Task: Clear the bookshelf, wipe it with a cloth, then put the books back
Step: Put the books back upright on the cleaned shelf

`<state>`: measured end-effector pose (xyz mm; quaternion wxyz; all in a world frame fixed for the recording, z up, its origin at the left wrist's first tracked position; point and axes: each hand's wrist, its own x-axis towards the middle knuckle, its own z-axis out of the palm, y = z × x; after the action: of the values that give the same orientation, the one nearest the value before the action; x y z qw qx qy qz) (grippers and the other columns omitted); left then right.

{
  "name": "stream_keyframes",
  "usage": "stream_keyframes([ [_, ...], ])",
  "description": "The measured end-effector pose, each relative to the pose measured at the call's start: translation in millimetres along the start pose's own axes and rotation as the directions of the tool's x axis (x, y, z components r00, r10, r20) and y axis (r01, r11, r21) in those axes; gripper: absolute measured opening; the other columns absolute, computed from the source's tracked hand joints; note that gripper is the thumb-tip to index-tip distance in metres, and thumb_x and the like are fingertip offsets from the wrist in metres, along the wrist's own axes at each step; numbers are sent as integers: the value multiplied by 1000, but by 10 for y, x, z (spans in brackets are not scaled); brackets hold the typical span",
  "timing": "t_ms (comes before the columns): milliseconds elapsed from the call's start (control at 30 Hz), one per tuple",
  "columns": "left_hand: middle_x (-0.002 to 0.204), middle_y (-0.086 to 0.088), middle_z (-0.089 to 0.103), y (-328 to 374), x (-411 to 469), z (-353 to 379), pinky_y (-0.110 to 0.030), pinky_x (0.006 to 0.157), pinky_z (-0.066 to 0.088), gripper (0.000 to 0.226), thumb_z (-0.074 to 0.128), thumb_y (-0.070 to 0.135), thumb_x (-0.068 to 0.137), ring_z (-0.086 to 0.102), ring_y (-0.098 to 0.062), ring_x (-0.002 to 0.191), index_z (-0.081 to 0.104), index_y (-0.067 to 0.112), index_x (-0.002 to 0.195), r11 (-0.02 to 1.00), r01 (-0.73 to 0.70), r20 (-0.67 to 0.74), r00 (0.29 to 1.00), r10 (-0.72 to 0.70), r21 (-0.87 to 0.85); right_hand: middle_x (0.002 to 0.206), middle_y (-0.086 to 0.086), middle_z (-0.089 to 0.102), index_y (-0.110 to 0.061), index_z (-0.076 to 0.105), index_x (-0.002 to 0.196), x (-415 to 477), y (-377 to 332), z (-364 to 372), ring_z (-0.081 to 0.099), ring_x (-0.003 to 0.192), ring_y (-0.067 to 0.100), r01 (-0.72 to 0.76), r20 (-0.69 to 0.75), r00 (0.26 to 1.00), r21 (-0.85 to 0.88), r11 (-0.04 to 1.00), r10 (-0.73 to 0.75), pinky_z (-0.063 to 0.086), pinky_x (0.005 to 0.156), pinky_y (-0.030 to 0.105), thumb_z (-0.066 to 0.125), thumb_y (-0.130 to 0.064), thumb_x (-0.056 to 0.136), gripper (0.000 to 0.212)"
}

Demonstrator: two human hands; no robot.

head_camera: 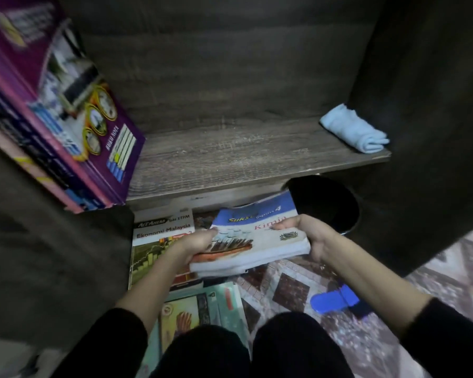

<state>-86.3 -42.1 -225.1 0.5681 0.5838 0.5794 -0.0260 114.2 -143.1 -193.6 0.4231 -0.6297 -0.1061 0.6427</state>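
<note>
We hold a blue-and-white book (257, 236) flat, just below the front edge of the shelf (230, 159). Our left hand (200, 241) grips its left edge and our right hand (309, 233) its right. On the shelf, leaning books (74, 118) stand at the left and a folded cloth (352, 129) lies at the right. Floor books (159, 241) lie beneath.

A: Where does the only view look from?
B: The wearer's head. Wide-angle, facing forward and steeply down, close to the shelf board (257, 156), with the patterned floor (393, 336) at lower right.
</note>
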Motion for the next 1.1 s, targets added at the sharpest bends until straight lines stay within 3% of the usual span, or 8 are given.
stream_keyframes([
  [133, 77, -4, 71, 143, -337, 60, -15, 43, 48, 38, 31, 36, 103, 64, -8, 47, 59, 10, 98, 1000, -14, 62, 998, 16, -21, 106, 22, 69, 7, 66, 106, -459, 75, -88, 68, 93, 33, 22, -42, 999, 31, 999, -21, 56, 80, 42, 54, -3, 84, 27],
  [200, 53, 2, 65, 225, -504, 121, -16, 35, 44, 36, 31, 34, 103, 57, -7, 36, 58, 13, 92, 999, -48, 58, 997, 47, 16, 119, 24, 64, 7, 61, 119, -669, 112, -142, 59, 115, 37, 45, -65, 997, 45, 998, -42, 50, 91, 48, 54, -3, 84, 37],
  [400, 48, 4, 61, 511, -939, 255, -16, 34, 41, 37, 31, 32, 104, 52, -6, 32, 57, 14, 84, 987, -146, 86, 986, 140, 69, 121, 22, 64, 3, 60, 123, -1149, 121, -347, 57, 118, 35, 115, -63, 992, 91, 989, -109, 42, 104, 50, 63, -6, 72, 52],
  [533, 56, 2, 63, 715, -1159, 219, -12, 35, 39, 37, 33, 36, 103, 53, -5, 33, 57, 14, 85, 966, -217, 79, 975, 208, 143, 114, 18, 68, -1, 65, 114, -1466, 58, -398, 69, 81, 29, 161, -40, 987, 111, 981, -157, 60, 62, 40, 65, -8, 69, 46],
  [667, 48, 5, 63, 886, -1307, 149, -12, 36, 40, 39, 31, 34, 104, 55, -4, 35, 57, 13, 83, 958, -283, 84, 957, 278, 49, 109, 18, 69, -2, 67, 105, -1693, -63, -400, 69, 73, 27, 234, 13, 971, 125, 964, -238, 59, 57, 37, 66, -8, 66, 39],
  [900, 64, -4, 70, 956, -1394, 98, -21, 37, 48, 47, 42, 54, 94, 65, -13, 46, 64, 12, 97, 896, -292, 52, 944, 327, -336, 104, 19, 70, 1, 65, 102, -1619, -385, -306, 69, 78, 26, 387, 7, 921, 109, 916, -390, 57, 71, 37, 64, -3, 63, 39],
  [1033, 79, -6, 74, 952, -1187, 91, -28, 58, 57, 47, 48, 54, 91, 69, -17, 61, 66, 12, 101, 870, -315, -116, 949, 293, -379, 115, 19, 67, 1, 63, 116, -1182, -552, -322, 64, 106, 31, 348, 6, 937, 56, 936, -349, 48, 99, 45, 68, -4, 64, 52],
  [1100, 87, -9, 74, 932, -1029, 95, -34, 71, 58, 47, 50, 52, 91, 70, -21, 71, 65, 10, 105, 864, -303, -174, 952, 252, -402, 119, 19, 65, 2, 62, 117, -942, -582, -349, 64, 104, 31, 318, 36, 947, 36, 947, -319, 48, 97, 44, 68, -4, 66, 52],
])
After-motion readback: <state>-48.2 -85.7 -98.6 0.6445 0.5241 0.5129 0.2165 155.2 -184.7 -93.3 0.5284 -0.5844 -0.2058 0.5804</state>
